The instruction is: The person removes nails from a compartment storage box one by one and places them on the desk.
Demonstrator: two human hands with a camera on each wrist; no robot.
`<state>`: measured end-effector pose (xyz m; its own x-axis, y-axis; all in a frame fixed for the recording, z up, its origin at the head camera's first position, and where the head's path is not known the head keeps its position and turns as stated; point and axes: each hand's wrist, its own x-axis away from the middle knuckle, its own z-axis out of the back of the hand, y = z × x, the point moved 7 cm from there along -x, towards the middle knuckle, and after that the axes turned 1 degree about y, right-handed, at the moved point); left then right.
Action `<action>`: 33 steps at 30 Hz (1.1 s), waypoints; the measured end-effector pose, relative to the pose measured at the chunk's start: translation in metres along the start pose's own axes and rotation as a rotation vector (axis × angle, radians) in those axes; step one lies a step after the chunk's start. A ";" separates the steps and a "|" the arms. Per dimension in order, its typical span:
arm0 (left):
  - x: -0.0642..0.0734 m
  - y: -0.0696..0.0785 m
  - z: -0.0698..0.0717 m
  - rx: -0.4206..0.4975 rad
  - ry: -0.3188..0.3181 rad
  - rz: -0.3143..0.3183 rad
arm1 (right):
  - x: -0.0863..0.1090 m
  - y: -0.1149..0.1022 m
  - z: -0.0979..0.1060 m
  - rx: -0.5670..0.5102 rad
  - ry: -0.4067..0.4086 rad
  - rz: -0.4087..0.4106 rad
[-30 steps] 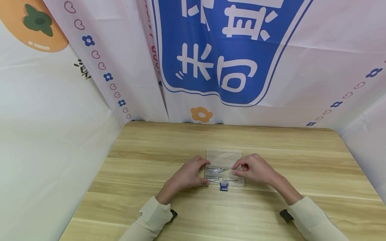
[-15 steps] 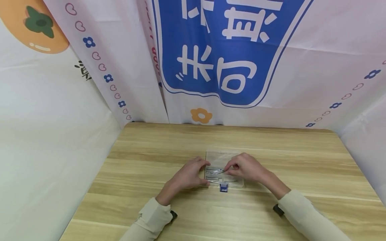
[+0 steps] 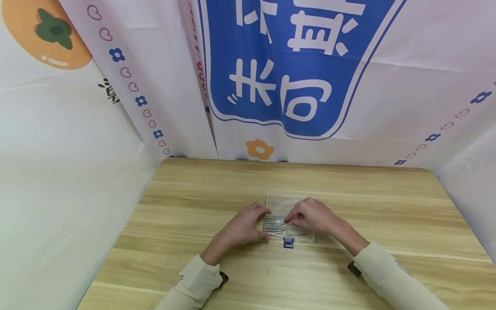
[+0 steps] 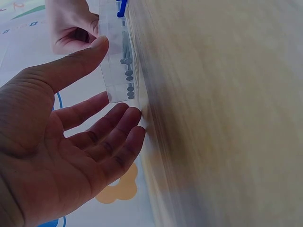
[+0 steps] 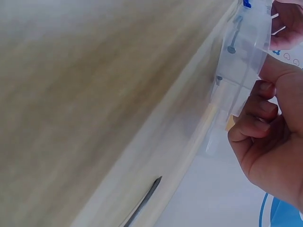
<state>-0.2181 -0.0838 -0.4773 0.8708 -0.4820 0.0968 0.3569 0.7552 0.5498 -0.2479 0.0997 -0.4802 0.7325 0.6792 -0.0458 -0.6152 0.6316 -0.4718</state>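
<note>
Head: nails (image 3: pixel 276 221) seemingly against right hand (image 3: pixel 313 216).

Soft, even light fills the head view; both wrist views look dimmer, the tabletop (image 4: pixel 227 118) blurred.

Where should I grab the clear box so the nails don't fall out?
I'd grip the clear box across its narrow left end, coming from the left, much as the left hand spans it. That end is straight-walled and away from the blue latch. Keep it level: the lid lies open, so the nails could slide out.
</note>
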 end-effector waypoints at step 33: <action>0.002 -0.001 -0.002 -0.008 -0.001 0.006 | -0.006 -0.012 -0.001 0.130 -0.111 0.105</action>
<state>-0.2163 -0.0852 -0.4793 0.8725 -0.4780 0.1012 0.3543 0.7616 0.5426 -0.2446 0.0877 -0.4753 0.6300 0.7765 0.0124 -0.7243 0.5932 -0.3515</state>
